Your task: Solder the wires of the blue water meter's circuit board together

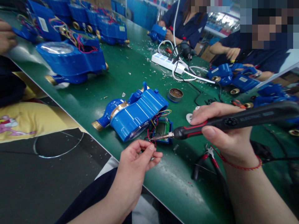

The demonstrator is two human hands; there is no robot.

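Note:
My right hand (pixel 230 137) is wrapped round a black and red soldering iron (pixel 190 130), its metal tip pointing left. The tip meets thin red and dark wires (pixel 149 134) just above the fingers of my left hand (pixel 136 160), which pinches the wires between thumb and forefinger. Behind them a blue water meter (pixel 140 113) with brass ends lies tilted on its side. Coloured wires run from its housing to a small green circuit board (pixel 161 130) with a display, set in a blue frame. Whatever else the left fingers cover is hidden.
Pliers (pixel 207 155) with red and black handles lie below my right hand. A round tin (pixel 175 95) and a white power strip (pixel 167 62) with cables stand farther back. More blue meters (pixel 72 60) line the green table (pixel 130 68). Co-workers sit across it and at left.

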